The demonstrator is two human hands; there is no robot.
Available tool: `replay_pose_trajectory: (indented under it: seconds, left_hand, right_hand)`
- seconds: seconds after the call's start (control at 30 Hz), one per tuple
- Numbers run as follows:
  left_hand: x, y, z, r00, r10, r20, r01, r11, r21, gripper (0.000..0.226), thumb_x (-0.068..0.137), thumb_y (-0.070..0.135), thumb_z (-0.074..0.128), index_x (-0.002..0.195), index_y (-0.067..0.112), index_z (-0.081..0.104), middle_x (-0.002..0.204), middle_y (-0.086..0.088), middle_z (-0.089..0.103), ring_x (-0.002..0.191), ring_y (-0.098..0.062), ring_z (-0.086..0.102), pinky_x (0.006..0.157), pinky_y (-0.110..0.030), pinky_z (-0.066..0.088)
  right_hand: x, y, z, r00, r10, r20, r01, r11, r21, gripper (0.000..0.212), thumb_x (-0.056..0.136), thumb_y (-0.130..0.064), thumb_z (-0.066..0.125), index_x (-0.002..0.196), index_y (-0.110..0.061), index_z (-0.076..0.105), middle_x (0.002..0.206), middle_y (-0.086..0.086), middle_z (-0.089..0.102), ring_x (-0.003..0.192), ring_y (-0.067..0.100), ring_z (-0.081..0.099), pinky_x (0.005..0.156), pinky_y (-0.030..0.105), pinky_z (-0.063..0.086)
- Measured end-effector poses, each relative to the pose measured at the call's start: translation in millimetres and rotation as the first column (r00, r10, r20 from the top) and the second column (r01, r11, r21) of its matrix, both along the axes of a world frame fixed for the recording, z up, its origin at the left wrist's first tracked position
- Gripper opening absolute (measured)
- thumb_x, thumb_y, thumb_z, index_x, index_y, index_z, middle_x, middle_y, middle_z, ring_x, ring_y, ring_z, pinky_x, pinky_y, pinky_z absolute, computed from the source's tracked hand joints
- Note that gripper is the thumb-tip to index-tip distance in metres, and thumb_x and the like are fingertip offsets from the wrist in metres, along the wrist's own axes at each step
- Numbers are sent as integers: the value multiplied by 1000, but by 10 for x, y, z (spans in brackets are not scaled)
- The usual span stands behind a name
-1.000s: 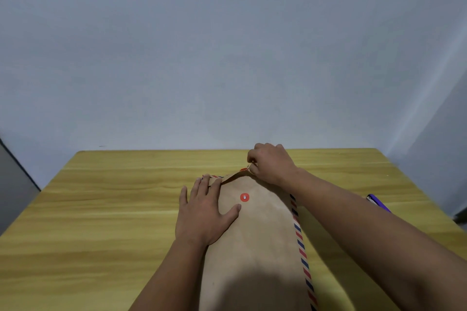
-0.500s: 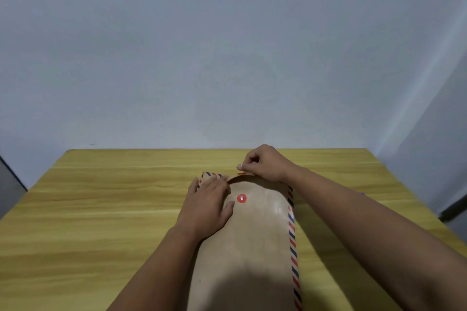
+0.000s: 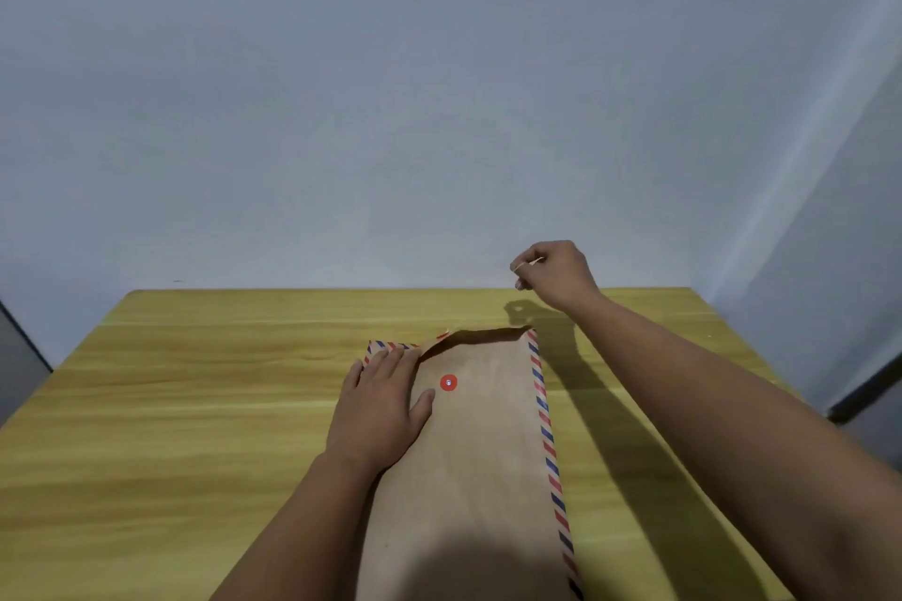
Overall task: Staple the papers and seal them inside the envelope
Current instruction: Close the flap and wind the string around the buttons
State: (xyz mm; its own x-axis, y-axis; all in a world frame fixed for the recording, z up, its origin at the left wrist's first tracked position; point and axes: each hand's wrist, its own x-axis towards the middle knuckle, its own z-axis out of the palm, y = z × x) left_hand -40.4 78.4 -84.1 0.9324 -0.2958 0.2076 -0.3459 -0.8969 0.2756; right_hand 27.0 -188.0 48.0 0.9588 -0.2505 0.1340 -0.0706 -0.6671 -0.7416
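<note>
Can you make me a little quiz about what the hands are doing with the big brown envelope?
1. True or false: the left hand lies flat on the envelope.
2. What colour is the round button on the envelope?
A. green
B. red
C. black
3. Is the right hand touching the envelope or raised above the table?

Key
1. True; its palm presses the paper down beside the button.
2. B, red.
3. Raised; its fingers pinch a thin string, clear of the envelope, whose flap looks loose at the far end.
</note>
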Motion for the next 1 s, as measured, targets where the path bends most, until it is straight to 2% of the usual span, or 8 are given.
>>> replay_pose_trajectory:
  seconds: [0.13, 0.33, 0.57, 0.63, 0.7, 0.8, 0.87, 1.0]
  left_hand:
    - [-94, 9, 23, 999, 40, -19, -40, 999, 20, 84, 85, 66, 5, 154, 31, 37, 166, 1, 32, 156, -20, 20, 126, -45, 14]
    - [-209, -17, 61, 994, 104, -30, -101, 992, 79, 89, 80, 63, -4, 154, 33, 36, 168, -2, 28, 156, -22, 18, 126, -47, 13]
    - [-199, -47, 69, 993, 119, 17, -120, 985, 125, 74, 87, 62, 14, 145, 34, 50, 156, -4, 47, 145, -26, 39, 117, -51, 28]
    - [-166, -30, 46, 992, 115, 50, -121, 985, 125, 66, 88, 62, 24, 138, 34, 58, 147, -4, 55, 136, -27, 47, 111, -50, 36]
    - [-145, -18, 21, 990, 117, 81, -126, 986, 112, 61, 88, 62, 31, 133, 34, 61, 140, -2, 58, 130, -28, 49, 106, -50, 39]
    - [-137, -8, -13, 985, 134, 105, -142, 987, 71, 57, 89, 64, 37, 133, 36, 61, 141, 1, 57, 131, -27, 47, 107, -48, 37]
    - [-138, 0, -33, 984, 137, 115, -143, 989, 44, 55, 89, 64, 40, 132, 37, 61, 141, 2, 56, 131, -26, 46, 107, -48, 36]
    - [-145, 26, -46, 983, 136, 120, -137, 991, -3, 55, 89, 64, 41, 132, 36, 62, 143, 3, 57, 133, -26, 45, 109, -47, 35]
  right_hand:
    - [-163, -88, 315, 997, -79, 12, 66, 896, 438, 20, 100, -4, 56, 102, -4, 75, 75, 8, 69, 61, 16, 67, 71, 31, 56]
    - [-414, -187, 617, 998, -21, -63, 42, 935, 352, 21, 87, -13, 61, 82, -8, 81, 68, 1, 40, 59, 20, 29, 52, 32, 29]
    - [-589, 194, 421, 994, 102, -43, -48, 751, 659, 28, 87, -16, 38, 59, -20, 38, 72, 2, 69, 78, 23, 67, 73, 37, 45]
    - [-584, 315, 256, 991, 132, -35, -63, 672, 738, 30, 90, -14, 34, 60, -19, 34, 63, 7, 61, 65, 27, 60, 68, 36, 47]
    - [-611, 419, 110, 985, 162, -57, -95, 789, 607, 31, 91, -14, 35, 61, -19, 33, 58, 4, 38, 53, 21, 32, 53, 29, 34]
    - [-644, 474, -138, 976, 190, -107, -184, 981, 62, 37, 91, -18, 53, 58, -18, 35, 58, 0, 33, 52, 17, 27, 51, 29, 22]
    - [-685, 512, -301, 973, 179, -147, -216, 932, -292, 40, 88, -19, 61, 57, -14, 36, 58, 0, 38, 54, 19, 36, 51, 30, 25]
    - [-787, 506, -497, 971, 167, -172, -238, 758, -607, 32, 92, -17, 51, 61, -15, 42, 69, 4, 49, 70, 31, 53, 58, 32, 35]
